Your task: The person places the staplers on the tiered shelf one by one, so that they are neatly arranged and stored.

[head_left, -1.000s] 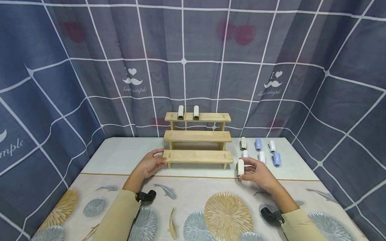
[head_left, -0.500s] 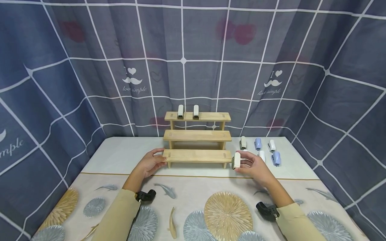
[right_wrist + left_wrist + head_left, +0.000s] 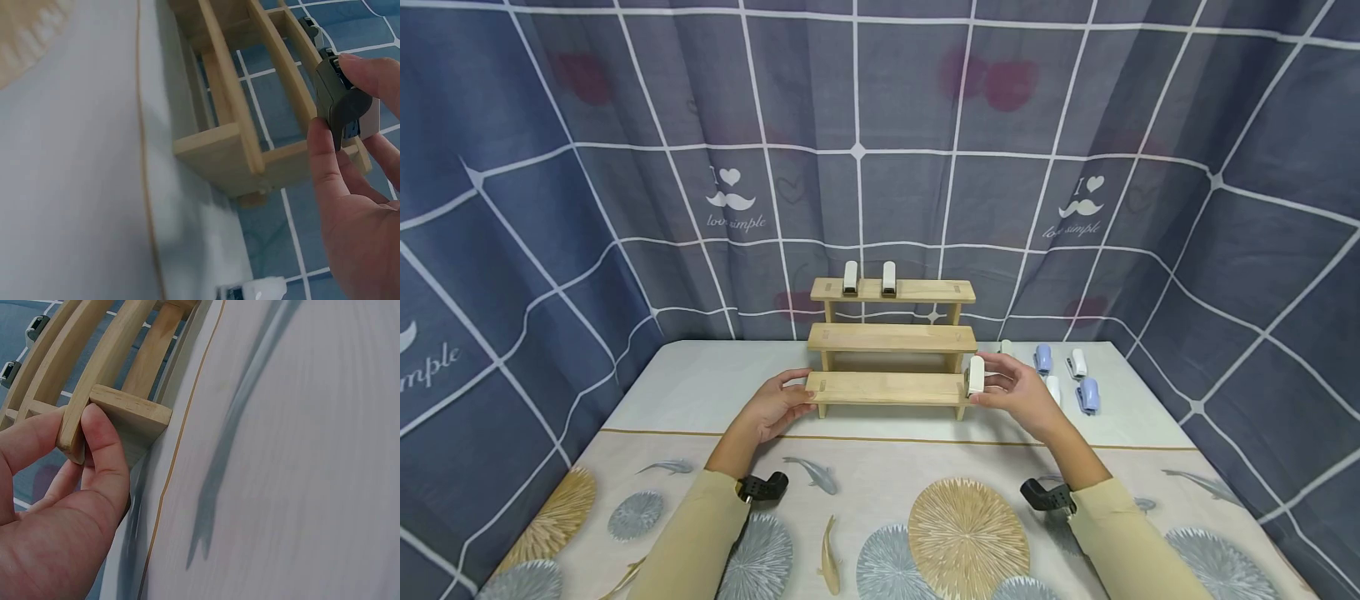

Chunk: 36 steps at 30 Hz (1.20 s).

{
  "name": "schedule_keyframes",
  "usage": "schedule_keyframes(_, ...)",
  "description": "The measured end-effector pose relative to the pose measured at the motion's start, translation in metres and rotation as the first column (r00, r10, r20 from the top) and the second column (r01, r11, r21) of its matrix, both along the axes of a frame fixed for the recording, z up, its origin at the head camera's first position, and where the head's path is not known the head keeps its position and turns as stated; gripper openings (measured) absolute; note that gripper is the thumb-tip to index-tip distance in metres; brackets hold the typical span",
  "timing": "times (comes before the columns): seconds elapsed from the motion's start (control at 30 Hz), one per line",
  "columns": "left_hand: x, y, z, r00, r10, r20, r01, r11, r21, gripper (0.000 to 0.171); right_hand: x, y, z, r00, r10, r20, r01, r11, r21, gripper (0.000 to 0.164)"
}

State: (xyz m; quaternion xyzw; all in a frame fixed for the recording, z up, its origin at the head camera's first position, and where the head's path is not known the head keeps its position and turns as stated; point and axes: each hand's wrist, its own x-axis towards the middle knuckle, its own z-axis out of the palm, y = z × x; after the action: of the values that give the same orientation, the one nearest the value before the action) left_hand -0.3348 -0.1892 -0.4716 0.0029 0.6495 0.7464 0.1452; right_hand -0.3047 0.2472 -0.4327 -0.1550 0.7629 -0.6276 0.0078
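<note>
A three-tier wooden display stand (image 3: 891,337) stands at the middle of the table. My left hand (image 3: 781,406) pinches the left end of its lowest board; in the left wrist view the thumb and fingers close around the board (image 3: 78,425). My right hand (image 3: 1021,400) holds a small white stapler (image 3: 975,377) by the lowest tier's right end. Its dark grey base (image 3: 337,94) shows between thumb and fingers in the right wrist view; whether it touches the wood I cannot tell. Two white staplers (image 3: 851,278) stand upright on the left half of the top tier.
Right of the stand lie several more small staplers, including a blue stapler (image 3: 1087,396) and a white stapler (image 3: 1077,363); my right hand partly covers some. A patterned cloth (image 3: 880,467) covers the table's front. A checked curtain (image 3: 895,200) hangs close behind and at both sides.
My right hand has moved the stapler left and slightly up, from beside the stand to the lowest tier's right end. My left hand has stayed on the board.
</note>
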Motion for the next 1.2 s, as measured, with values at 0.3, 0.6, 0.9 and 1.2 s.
schedule_keyframes(0.3, -0.001, 0.0, -0.001, 1.0, -0.01, -0.008, 0.01, 1.0, -0.008, 0.07, -0.017, -0.01, 0.016, 1.0, -0.03, -0.009, 0.03, 1.0, 0.007, 0.08)
schedule_keyframes(0.6, 0.0, 0.001, 0.0, 1.0, -0.014, -0.012, 0.014, 1.0, -0.008, 0.07, -0.034, -0.019, 0.031, 1.0, -0.013, -0.026, 0.012, 1.0, -0.019, 0.079)
schedule_keyframes(0.9, 0.0, 0.001, 0.0, 1.0, -0.01, -0.002, 0.01, 1.0, 0.004, 0.07, -0.051, -0.03, 0.048, 0.999, 0.016, -0.032, -0.017, 1.0, -0.022, 0.077)
schedule_keyframes(1.2, 0.0, 0.001, 0.001, 1.0, -0.012, 0.005, 0.012, 1.0, 0.027, 0.071, -0.071, -0.04, 0.064, 0.998, 0.029, -0.054, -0.03, 0.999, -0.022, 0.077)
